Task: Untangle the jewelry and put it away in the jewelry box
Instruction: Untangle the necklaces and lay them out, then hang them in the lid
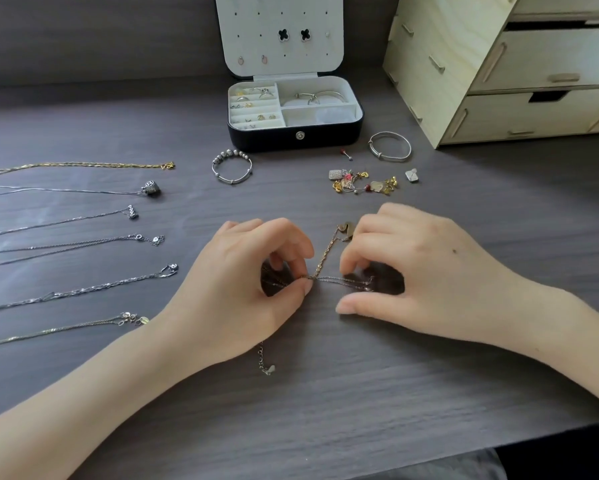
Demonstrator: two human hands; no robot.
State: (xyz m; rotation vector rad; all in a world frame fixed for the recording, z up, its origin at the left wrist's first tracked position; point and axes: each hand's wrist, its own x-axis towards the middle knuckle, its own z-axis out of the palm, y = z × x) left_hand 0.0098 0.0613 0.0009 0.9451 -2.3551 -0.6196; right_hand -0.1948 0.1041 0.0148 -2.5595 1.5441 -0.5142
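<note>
Dark wood-grain table [326, 393], plywood drawers [533, 64]

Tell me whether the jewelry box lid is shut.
No, the lid stands open behind the box, with earrings pinned on it.

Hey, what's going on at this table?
A person is picking apart tangled chains: the left hand pinches the knot, the right hand grips the strands. Other necklaces lie straightened in a row at the left. The jewelry box stands open at the back, and a beaded bracelet and a pile of small pieces lie in front of it.
</note>
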